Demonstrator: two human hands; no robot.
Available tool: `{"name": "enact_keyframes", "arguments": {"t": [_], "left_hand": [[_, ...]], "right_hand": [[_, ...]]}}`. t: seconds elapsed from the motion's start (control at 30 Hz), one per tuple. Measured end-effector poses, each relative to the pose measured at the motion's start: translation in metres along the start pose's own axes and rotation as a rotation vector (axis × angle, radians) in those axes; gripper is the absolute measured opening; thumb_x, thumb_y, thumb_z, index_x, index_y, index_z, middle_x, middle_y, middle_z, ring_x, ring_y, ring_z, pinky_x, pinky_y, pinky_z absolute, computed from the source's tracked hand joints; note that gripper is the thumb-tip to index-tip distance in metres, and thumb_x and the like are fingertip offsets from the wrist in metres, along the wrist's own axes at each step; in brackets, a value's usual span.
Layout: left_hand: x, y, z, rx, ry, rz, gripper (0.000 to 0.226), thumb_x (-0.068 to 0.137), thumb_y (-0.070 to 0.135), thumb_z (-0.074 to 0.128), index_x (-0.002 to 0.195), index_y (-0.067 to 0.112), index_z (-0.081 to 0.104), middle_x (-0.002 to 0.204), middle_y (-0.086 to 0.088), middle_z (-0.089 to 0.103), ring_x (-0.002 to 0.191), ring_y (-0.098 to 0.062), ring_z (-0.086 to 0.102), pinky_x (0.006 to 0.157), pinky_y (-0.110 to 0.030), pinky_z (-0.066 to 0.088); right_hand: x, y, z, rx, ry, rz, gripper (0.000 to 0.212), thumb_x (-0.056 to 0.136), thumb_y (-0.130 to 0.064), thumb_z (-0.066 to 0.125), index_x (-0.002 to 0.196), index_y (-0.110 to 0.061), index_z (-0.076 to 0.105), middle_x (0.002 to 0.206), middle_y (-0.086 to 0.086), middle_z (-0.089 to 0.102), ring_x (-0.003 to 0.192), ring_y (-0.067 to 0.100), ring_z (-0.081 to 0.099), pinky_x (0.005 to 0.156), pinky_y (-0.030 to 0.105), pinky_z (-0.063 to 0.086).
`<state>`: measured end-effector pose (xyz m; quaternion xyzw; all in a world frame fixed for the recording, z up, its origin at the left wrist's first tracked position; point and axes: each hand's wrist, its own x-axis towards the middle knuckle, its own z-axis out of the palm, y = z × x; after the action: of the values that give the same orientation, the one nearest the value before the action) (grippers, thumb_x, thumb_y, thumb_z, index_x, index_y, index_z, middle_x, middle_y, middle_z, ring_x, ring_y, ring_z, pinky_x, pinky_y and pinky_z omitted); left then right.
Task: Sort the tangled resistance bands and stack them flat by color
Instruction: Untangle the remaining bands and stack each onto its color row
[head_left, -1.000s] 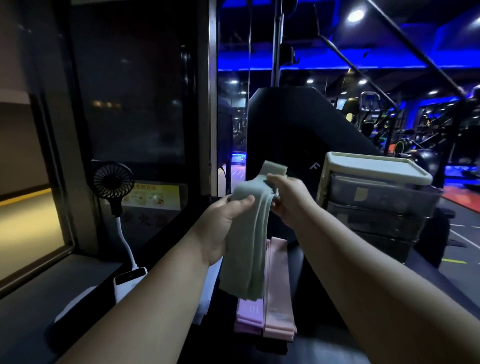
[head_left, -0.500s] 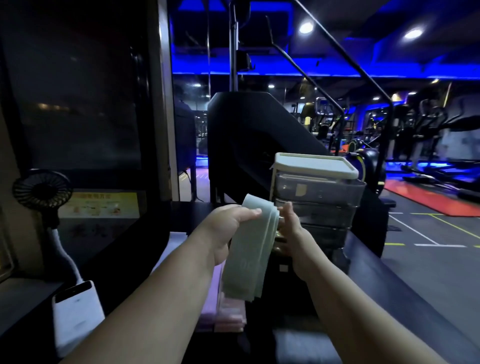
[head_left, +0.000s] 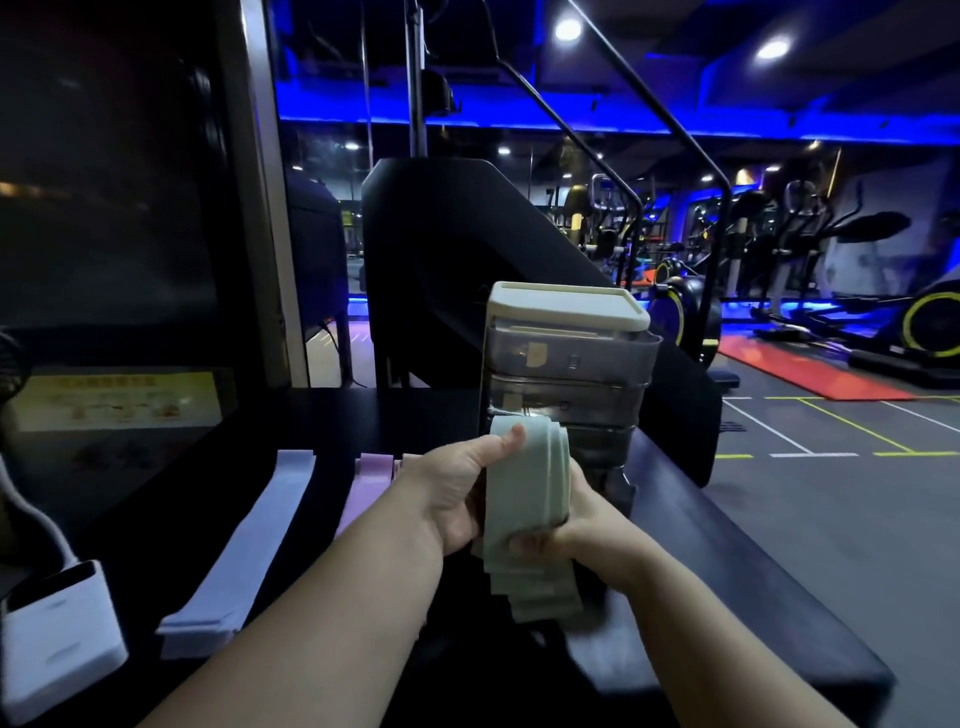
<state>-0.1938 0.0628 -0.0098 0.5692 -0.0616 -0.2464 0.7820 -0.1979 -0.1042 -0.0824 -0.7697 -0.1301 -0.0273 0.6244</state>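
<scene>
Several green bands stand gripped over the bench, your left hand thumbing the top, right hand curled round them at five o'clock.

Clear drawer unit, white box, perhaps charger, yellow notice

No text can be read; the yellow sign at 9 o'clock bears print too blurred
</scene>
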Motion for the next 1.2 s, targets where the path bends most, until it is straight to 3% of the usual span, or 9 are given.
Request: {"name": "enact_keyframes", "arguments": {"t": [0.17,0.27,0.4,0.47,0.6,0.7,0.9,1.1,1.2], "left_hand": [[0.017,-0.017,-0.001,-0.15,0.056,-0.076,0.031,0.087,0.027,0.067,0.108,0.004,0.067,0.095,-0.014,0.074,0.095,-0.028,0.066,0.081,-0.041,0.051],[0.026,-0.028,-0.006,-0.096,0.06,-0.194,0.021,0.09,0.031,0.06,0.099,0.012,0.065,0.074,-0.004,0.072,0.085,-0.019,0.062,0.075,-0.03,0.04],[0.036,-0.044,-0.011,0.017,0.068,-0.318,0.03,0.092,0.037,0.049,0.088,0.011,0.063,0.073,-0.007,0.066,0.08,-0.02,0.058,0.072,-0.031,0.04],[0.039,-0.05,-0.012,0.082,0.097,-0.325,0.036,0.089,0.045,0.053,0.083,0.011,0.065,0.07,-0.005,0.066,0.079,-0.021,0.058,0.075,-0.031,0.043],[0.05,-0.067,-0.018,0.285,0.197,-0.152,0.073,0.07,0.067,0.068,0.122,0.018,0.055,0.123,-0.002,0.058,0.116,-0.023,0.052,0.099,-0.033,0.042],[0.059,-0.082,-0.016,0.44,0.213,0.016,0.08,0.084,0.051,0.068,0.145,0.016,0.03,0.135,-0.001,0.047,0.115,-0.015,0.045,0.093,-0.027,0.034],[0.079,-0.113,-0.017,0.76,0.235,0.228,0.025,0.097,0.023,0.055,0.121,0.02,0.061,0.123,-0.004,0.064,0.107,-0.014,0.059,0.088,-0.019,0.041],[0.082,-0.121,-0.017,0.92,0.185,0.368,0.029,0.097,0.023,0.056,0.126,0.024,0.062,0.134,0.002,0.045,0.111,-0.001,0.042,0.084,0.006,0.021],[0.083,-0.12,-0.017,0.933,0.156,0.34,0.03,0.098,0.026,0.054,0.127,0.026,0.061,0.133,0.0,0.052,0.108,-0.003,0.047,0.085,-0.004,0.027]], "right_hand": [[-0.01,0.007,-0.02,-0.053,0.05,0.069,0.087,0.047,-0.026,0.085,0.123,-0.042,0.045,0.119,0.002,0.062,0.103,0.013,0.066,0.083,0.036,0.057],[-0.013,0.008,-0.037,-0.279,0.066,0.102,0.077,0.049,-0.033,0.08,0.119,-0.044,0.049,0.114,-0.006,0.064,0.103,0.01,0.064,0.09,0.038,0.055],[-0.012,-0.001,-0.044,-0.636,-0.026,0.172,0.072,0.067,-0.019,0.079,0.13,-0.035,0.049,0.107,-0.016,0.061,0.098,0.001,0.059,0.086,0.018,0.049],[-0.011,-0.005,-0.047,-0.755,-0.036,0.182,0.075,0.066,-0.021,0.078,0.133,-0.035,0.048,0.107,-0.014,0.063,0.097,0.004,0.06,0.086,0.022,0.05],[-0.009,-0.014,-0.055,-0.985,-0.091,0.238,0.079,0.063,-0.026,0.077,0.132,-0.044,0.044,0.106,-0.008,0.066,0.084,0.01,0.064,0.069,0.025,0.054],[-0.007,-0.012,-0.05,-1.21,-0.148,0.231,0.083,0.062,-0.03,0.078,0.135,-0.046,0.043,0.112,-0.006,0.066,0.094,0.017,0.064,0.074,0.024,0.052],[-0.004,0.008,-0.045,-1.396,-0.15,0.104,0.082,0.061,-0.043,0.076,0.136,-0.047,0.043,0.122,-0.006,0.064,0.112,0.019,0.06,0.086,0.028,0.048],[-0.018,0.021,-0.062,-1.398,-0.142,0.237,0.11,0.051,-0.059,0.08,0.146,-0.045,0.026,0.143,-0.012,0.043,0.131,0.019,0.04,0.099,0.037,0.037],[-0.029,0.028,-0.068,-1.287,-0.086,0.214,0.116,0.051,-0.059,0.08,0.15,-0.043,0.02,0.149,-0.013,0.036,0.138,0.015,0.031,0.106,0.037,0.032]]}}
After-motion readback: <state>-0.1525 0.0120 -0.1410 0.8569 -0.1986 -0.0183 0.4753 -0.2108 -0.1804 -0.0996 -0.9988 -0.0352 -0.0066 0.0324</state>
